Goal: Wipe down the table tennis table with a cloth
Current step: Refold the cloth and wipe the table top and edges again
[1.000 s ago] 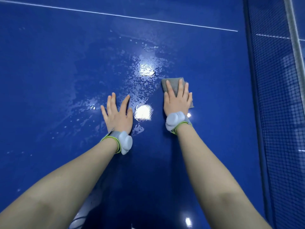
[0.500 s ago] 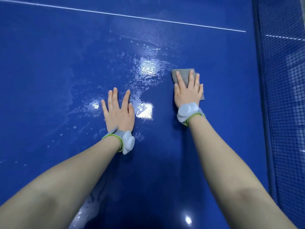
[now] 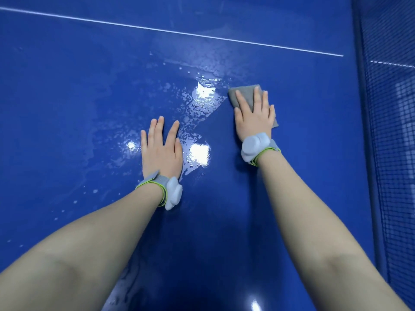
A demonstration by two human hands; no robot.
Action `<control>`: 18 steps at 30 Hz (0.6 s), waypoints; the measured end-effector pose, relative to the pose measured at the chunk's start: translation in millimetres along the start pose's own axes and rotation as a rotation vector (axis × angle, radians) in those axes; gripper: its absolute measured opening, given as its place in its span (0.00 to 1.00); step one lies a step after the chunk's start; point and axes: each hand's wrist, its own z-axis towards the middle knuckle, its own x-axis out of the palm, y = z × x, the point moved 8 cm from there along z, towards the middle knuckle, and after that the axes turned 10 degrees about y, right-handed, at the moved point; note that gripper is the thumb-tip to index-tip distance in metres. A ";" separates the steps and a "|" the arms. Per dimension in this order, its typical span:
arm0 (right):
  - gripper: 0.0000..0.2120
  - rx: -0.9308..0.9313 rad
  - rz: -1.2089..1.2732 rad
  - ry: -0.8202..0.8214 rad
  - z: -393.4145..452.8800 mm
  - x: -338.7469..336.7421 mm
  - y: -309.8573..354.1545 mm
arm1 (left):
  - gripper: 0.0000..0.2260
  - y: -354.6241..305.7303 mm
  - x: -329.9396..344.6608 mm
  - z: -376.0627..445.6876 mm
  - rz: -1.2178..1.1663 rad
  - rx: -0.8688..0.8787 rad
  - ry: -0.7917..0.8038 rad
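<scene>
Both our forearms reach out over the blue counter; each wrist carries a grey band with a white sensor puck.

Left hand lies flat on the counter, fingers straight and slightly spread, holding nothing; we read it as a brace.

Right hand is further out, palm down with fingers straight, pressing the grey cloth onto the counter. Cloth edges show beyond the fingertips and at the right of the palm.

Wet film with beaded droplets sits between and beyond the hands; the strip under the right arm looks drier.

Handling call: the cloth is soft, light and limp, probably damp, so flat palm pressure beats pinching. The wet gloss surface is likely slick.

White line runs across the far side; net stands at the right.
</scene>
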 end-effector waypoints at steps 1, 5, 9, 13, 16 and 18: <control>0.22 0.037 0.017 -0.002 3.0 -1.4 3.6 | 0.20 -0.1 -0.5 0.7 -0.002 -0.001 -0.003; 0.23 -0.183 -0.060 0.058 -4.2 6.6 46.6 | 0.20 -1.9 -2.0 3.4 -0.010 -0.002 -0.020; 0.23 -0.465 -0.146 0.091 -11.9 3.9 55.1 | 0.20 -2.3 -3.6 5.5 -0.038 0.014 -0.051; 0.26 -0.242 -0.061 0.069 29.0 -13.6 11.8 | 0.19 -1.5 -4.0 7.4 -0.059 0.011 -0.066; 0.27 -0.006 0.023 0.001 48.8 -20.0 -5.5 | 0.19 -1.9 -5.9 6.6 -0.065 0.013 -0.085; 0.26 0.026 0.028 -0.008 48.3 -18.5 8.8 | 0.19 -0.6 -4.4 6.4 -0.075 0.009 -0.088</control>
